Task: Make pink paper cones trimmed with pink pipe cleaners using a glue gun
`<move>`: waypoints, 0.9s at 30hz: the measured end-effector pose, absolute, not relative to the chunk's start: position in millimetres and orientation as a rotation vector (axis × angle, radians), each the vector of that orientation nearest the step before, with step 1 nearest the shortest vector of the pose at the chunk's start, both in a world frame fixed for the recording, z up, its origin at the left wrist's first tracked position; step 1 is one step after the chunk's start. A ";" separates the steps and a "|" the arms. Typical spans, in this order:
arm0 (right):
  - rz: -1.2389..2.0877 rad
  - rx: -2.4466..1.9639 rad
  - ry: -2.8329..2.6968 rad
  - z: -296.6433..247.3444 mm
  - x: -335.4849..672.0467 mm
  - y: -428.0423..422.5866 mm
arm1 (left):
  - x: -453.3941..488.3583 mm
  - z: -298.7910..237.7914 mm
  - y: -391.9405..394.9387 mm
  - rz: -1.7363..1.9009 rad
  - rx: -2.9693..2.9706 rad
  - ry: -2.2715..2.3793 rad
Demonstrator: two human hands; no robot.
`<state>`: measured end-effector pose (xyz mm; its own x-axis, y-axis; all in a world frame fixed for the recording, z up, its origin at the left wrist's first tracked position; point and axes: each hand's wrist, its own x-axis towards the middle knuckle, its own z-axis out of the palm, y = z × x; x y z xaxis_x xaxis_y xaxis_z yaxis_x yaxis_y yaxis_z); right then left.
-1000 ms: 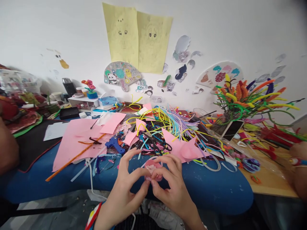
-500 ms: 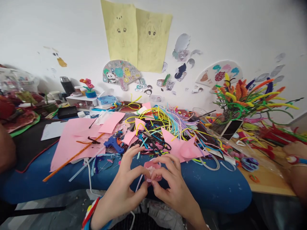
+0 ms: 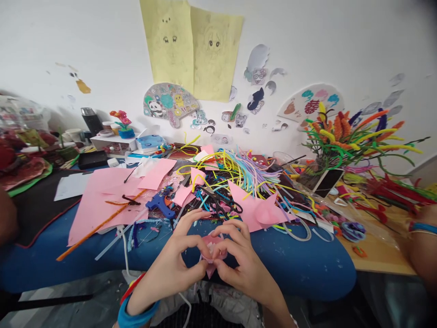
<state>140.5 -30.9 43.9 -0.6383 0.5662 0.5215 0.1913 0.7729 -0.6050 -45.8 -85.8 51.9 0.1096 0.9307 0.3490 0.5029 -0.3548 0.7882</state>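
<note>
My left hand [image 3: 177, 264] and my right hand [image 3: 241, 264] meet in front of the blue table edge [image 3: 300, 269]. Together they pinch a small pink paper piece [image 3: 212, 251] between thumbs and fingertips, its lower point hanging down. A thin white strand trails under my hands. Just beyond lie black-handled scissors [image 3: 221, 207], a blue glue gun [image 3: 160, 206] and a folded pink paper shape [image 3: 261, 210]. A blue band circles my left wrist.
Pink paper sheets [image 3: 102, 193] and an orange pipe cleaner [image 3: 99, 225] lie at left. A heap of coloured pipe cleaners [image 3: 246, 175] fills the middle. A pipe-cleaner bouquet [image 3: 351, 136] and a phone [image 3: 328, 182] stand right. Other people's arms show at both edges.
My hands and the pink piece have dropped slightly lower and closer together; the pink piece has been turned, with a point now hanging below my fingers.
</note>
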 end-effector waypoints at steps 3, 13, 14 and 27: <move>0.671 -0.585 -2.222 43.0 140.5 -31.7 | -47.0 49.4 -83.7 1.198 1.890 1.382; 0.714 -0.530 -2.262 45.2 164.7 -24.9 | -59.5 30.6 -68.7 1.204 1.609 1.113; 0.718 -0.525 -2.259 45.1 164.8 -24.9 | -59.5 28.2 -66.7 1.199 1.578 1.079; 0.624 -0.567 -2.241 44.2 155.2 -26.9 | -61.2 20.6 -69.1 1.064 1.679 0.986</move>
